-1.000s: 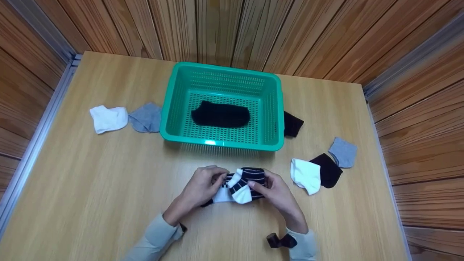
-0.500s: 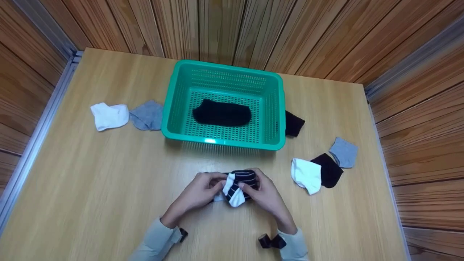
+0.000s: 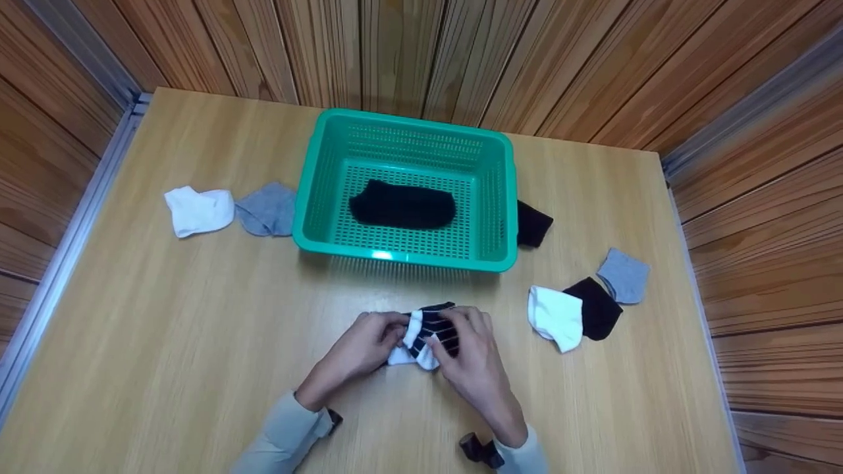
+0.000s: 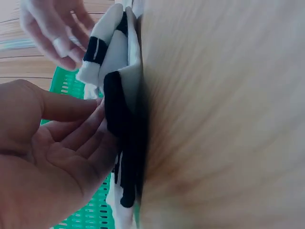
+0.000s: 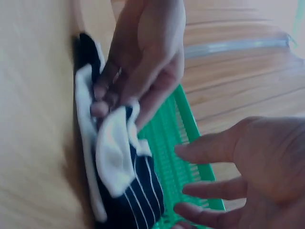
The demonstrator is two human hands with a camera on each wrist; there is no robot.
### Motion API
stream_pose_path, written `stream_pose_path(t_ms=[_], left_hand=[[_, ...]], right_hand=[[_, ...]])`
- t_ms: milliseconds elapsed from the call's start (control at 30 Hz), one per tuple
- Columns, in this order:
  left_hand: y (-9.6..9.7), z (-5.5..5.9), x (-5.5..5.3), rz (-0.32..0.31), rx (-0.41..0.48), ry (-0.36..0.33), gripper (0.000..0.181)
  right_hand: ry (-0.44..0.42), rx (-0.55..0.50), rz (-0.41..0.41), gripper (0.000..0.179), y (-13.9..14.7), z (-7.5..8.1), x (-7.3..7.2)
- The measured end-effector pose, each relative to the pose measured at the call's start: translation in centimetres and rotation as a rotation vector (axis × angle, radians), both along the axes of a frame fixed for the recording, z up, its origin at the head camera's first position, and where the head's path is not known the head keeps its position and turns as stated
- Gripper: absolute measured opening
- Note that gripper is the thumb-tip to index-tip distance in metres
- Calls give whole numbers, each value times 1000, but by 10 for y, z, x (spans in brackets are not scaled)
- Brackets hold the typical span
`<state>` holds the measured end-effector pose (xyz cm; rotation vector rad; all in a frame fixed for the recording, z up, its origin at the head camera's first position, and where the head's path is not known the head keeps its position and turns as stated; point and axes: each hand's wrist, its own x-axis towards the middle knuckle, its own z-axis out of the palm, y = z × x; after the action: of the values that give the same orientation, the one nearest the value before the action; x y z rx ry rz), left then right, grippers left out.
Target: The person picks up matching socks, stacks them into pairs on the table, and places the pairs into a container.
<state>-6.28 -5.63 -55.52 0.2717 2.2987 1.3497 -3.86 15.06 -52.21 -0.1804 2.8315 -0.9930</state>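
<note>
Tabletop (image 3: 197, 316): left fingers (image 4: 88, 131) pinch a striped sock (image 3: 429, 326) beneath right fingers (image 5: 214, 190).

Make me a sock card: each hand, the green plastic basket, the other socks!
Left hand: pinches a black-and-white striped sock bundle
Right hand: fingers apart, nearby
Green rectangular plastic basket: holds flat black fabric sock
Left of it: white sock, grey sock
Right of it: partly hidden black sock
Farther right: second white sock, third black sock, second grey sock
</note>
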Motion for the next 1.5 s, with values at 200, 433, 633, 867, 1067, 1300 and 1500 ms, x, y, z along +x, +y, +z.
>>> stream_pose_path(t_ms=[200,433,633,867,1067,1300,1500], left_hand=[[4,2,-3,3,-4,-2,34],[10,2,-5,11,-7,-6,33],[15,3,-7,38,-61,-13,28],[14,8,-8,58,-47,-42,16],[-2,16,-8,143,-13,-4,17],[-17,20,-8,232,-25,2,19],[-19,18,-6,176,-87,24,20]], right_hand=[[-43,81,141,63,-13,-16,3],[16,16,118,22,-5,-23,-4],[-66,-163,34,12,9,-13,-10],[-66,-370,-84,13,25,3,-10],[-47,-540,-241,23,44,13,-11],[-189,-514,-321,43,63,8,-17],[-264,-387,-238,37,67,-4,-18]])
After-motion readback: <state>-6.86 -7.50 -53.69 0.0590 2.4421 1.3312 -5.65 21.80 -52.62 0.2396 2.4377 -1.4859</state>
